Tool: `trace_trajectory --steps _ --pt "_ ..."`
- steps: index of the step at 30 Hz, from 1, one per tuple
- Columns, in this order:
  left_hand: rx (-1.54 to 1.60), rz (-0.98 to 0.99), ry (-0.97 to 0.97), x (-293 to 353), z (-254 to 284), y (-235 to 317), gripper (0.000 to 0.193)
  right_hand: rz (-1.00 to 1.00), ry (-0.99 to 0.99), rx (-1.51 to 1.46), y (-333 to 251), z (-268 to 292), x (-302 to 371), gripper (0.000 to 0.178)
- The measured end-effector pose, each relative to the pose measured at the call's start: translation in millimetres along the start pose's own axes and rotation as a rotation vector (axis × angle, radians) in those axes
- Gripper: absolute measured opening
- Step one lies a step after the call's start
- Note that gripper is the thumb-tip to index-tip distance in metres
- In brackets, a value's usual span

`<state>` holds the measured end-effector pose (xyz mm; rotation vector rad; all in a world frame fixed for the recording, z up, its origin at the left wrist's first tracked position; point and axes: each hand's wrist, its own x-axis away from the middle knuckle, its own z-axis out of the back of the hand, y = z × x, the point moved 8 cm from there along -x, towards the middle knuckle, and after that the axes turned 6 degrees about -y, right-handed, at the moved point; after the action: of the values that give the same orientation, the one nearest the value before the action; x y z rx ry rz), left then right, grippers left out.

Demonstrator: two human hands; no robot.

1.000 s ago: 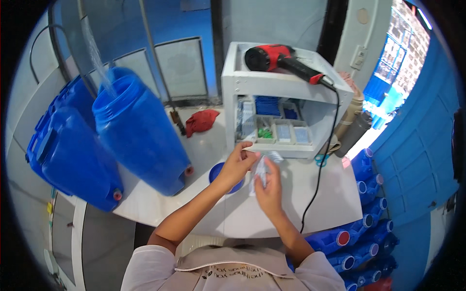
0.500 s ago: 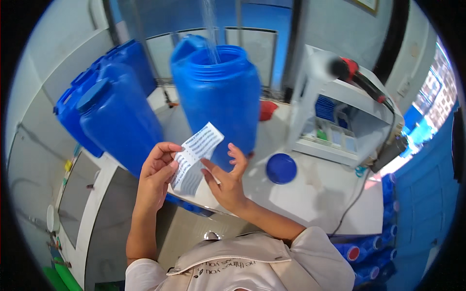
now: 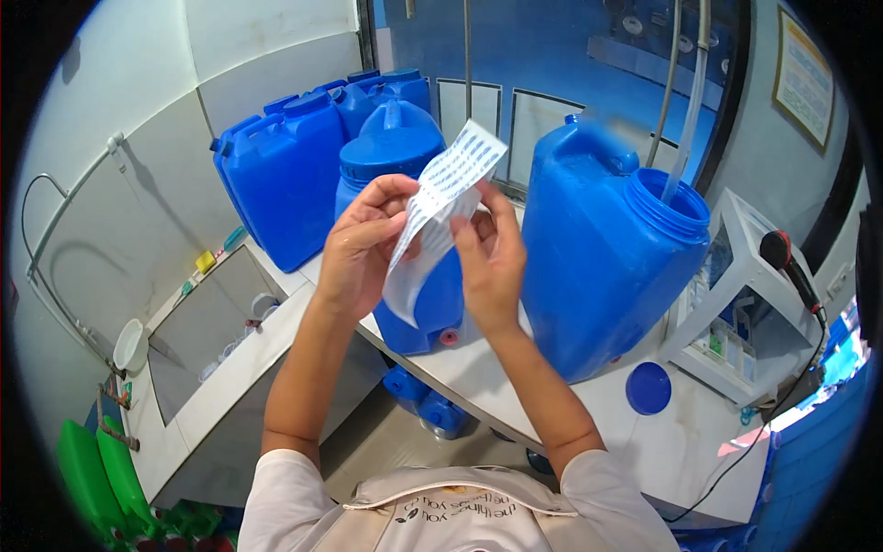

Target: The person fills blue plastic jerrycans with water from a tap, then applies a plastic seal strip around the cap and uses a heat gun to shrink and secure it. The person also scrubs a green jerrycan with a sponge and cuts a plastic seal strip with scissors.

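A white strip of paper printed with rows of small dark text, like a sheet of labels, is held up before my chest, its lower end curling down. My left hand pinches its left edge between thumb and fingers. At the other edge my right hand is closed on the sheet, thumb and fingertips against it. Behind the sheet stands a lidded blue water jug, partly hidden by my hands. To the right, water runs into the mouth of an uncapped blue jug.
A round blue lid lies on the white counter, beside a white shelf unit with a red-and-black heat gun on top. More blue jugs stand at the back left. Green containers are at the lower left.
My view has swung left, so the jug being filled now appears farther right. The paper is higher, before the lidded jug. My right hand's spread fingers have closed on the paper.
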<state>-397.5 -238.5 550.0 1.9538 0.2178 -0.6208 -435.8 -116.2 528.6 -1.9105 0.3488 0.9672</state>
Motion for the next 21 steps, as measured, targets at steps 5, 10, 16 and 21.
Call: trace_trajectory --steps 5,10,16,21 --pt "0.075 -0.179 -0.011 -15.5 20.7 23.9 0.023 0.294 -0.002 0.574 -37.4 -2.6 -42.1 0.029" --pt "-0.194 -0.276 0.197 -18.3 81.9 65.5 0.021 0.074 -0.328 0.952 -39.0 -16.6 -83.1 0.031" --pt "-0.314 -0.223 0.304 -37.3 116.1 57.0 0.026 0.037 -0.463 1.021 7.5 -33.3 -127.2 0.035" --pt "-0.587 -0.186 0.309 -42.7 125.0 52.9 0.029 -0.046 -0.593 0.970 29.1 -39.0 -139.3 0.039"
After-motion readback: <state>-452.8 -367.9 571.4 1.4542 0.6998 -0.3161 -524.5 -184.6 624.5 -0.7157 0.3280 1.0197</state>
